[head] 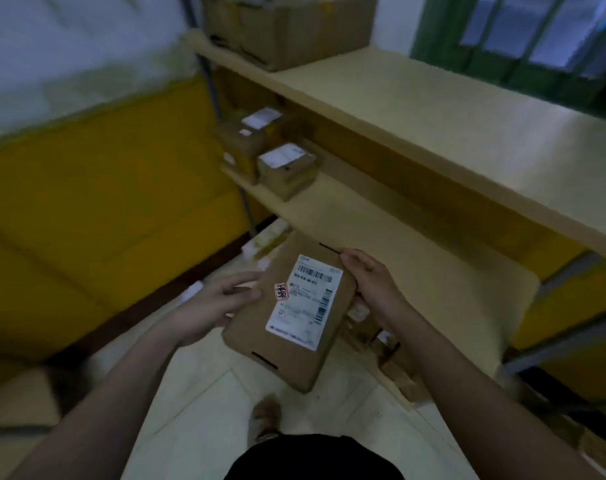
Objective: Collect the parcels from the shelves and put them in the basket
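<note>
1. The shelves [415,109] run along the right, with several boxes [287,168] on the far middle level.
2. The parcel [291,313] sits in mid-air over the floor, label up, between both hands.
3. The left hand [221,303] has its fingers closed on the parcel's left edge; the right hand [370,282] is clamped on the right edge.
4. Risk: the edge-only grip could slip and drop it.
5. No basket is in view; the lower shelf is blurred.

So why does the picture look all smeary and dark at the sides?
In the head view, the yellow wall panel and the small cardboard boxes on the middle shelf are smeared by motion blur; the flat brown cardboard parcel with its white label stays fairly sharp; the light is dim, and the wide lens bends the pale wooden shelves.
</note>
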